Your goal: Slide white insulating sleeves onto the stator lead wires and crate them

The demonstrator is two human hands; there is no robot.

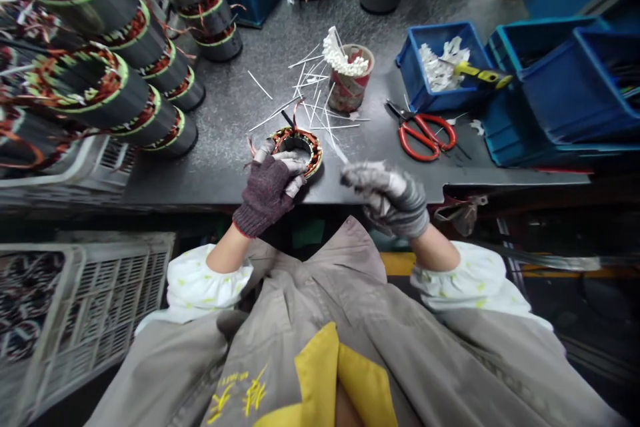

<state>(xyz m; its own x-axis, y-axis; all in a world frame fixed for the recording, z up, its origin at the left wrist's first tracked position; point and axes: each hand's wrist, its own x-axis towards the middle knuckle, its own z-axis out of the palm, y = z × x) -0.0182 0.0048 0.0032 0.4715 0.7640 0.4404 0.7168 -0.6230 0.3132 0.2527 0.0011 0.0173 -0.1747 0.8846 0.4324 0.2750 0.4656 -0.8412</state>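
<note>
My left hand (274, 180), in a dark fingerless glove with whitish taped fingers, grips a motor stator (315, 155) at the table's front edge. Copper windings show around the stator's ring, and a copper lead with a black sleeve sticks up at its back. To the right, my right hand (387, 197), in a grey glove, is closed with fingers pinched and blurred by motion. A thin whitish strip (340, 152) ends close to its fingertips; whether they hold it is unclear. Loose white sticks (310, 83) lie scattered behind the stator, near a red cup (347, 90) filled with white sticks.
Red-handled scissors (420, 137) lie at the right. Beyond them stand a blue bin (435, 97) with white pieces and a yellow-handled tool (483, 75), plus more blue bins (565, 103). Stacked stators (135, 97) crowd the left. A plastic crate (115, 280) stands below, left.
</note>
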